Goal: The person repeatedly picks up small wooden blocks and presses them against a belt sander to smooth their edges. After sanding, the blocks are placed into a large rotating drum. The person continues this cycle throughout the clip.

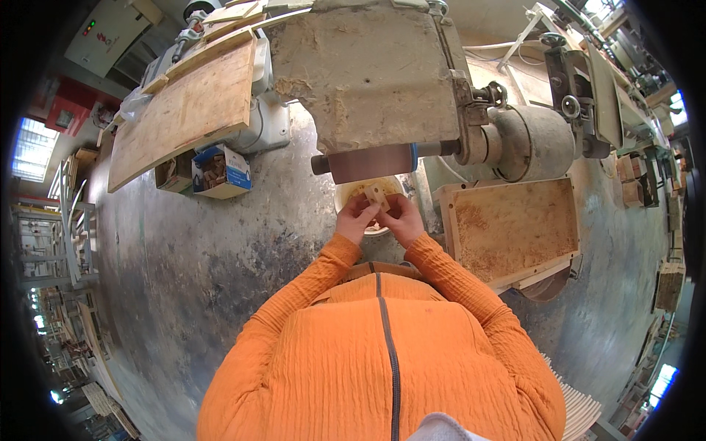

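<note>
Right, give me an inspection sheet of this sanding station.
Surface: grey concrete floor, dusty and stained.
Job's things: small pale wooden block held just under the sanding drum, above a round white bucket.
Clutter: sawdust-filled wooden tray; blue and white box of wood pieces; plywood board.
Grippers: left hand and right hand both grip the block.
Cables: pale hose behind the machine.
Surroundings: workshop machines, stacked wood parts.

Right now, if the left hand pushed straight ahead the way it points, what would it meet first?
Probably the sanding drum: the left hand and right hand hold a small wooden block just below it. Depth is unclear.
</note>
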Tool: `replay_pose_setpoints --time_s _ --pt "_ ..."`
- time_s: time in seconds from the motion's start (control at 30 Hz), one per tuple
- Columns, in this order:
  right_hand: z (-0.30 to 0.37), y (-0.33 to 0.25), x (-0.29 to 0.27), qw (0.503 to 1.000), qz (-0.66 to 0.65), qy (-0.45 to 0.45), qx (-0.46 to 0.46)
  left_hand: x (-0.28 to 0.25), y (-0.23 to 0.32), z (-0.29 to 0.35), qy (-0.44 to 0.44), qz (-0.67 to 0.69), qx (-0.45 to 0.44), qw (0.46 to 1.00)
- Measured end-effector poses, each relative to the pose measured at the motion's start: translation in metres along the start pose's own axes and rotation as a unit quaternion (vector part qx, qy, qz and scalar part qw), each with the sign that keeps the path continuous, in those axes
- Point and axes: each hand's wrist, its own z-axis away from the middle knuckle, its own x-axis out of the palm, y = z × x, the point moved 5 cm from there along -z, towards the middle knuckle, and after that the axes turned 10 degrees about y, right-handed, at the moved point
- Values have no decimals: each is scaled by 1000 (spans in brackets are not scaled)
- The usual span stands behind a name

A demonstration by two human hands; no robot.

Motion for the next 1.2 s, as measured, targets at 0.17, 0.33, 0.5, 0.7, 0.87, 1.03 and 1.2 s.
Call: replay_pose_setpoints --time_s 0.17,0.33,0.5,0.7,0.87,1.03,1.2 --pt "0 -7 0 987 -101 12 122 1 2 -4 4 87 -105 991" --pt "-7 -18 6 966 -144 -13 213 -3 0 -15 -13 128 -132 983" --pt "-15 -14 9 964 -156 -11 216 -4 -2 -20 -7 156 -140 978" --pt "-9 -9 6 982 -144 -6 118 1 8 -5 0 107 -88 990" --pt "-5 -3 -2 992 -98 -13 83 -1 13 0 -16 54 -71 996" --pt "-7 -1 -9 986 134 68 -67 6 0 0 24 35 -55 998" --pt "-4 -6 -3 988 -112 13 109 4 5 -3 2 104 -123 987"
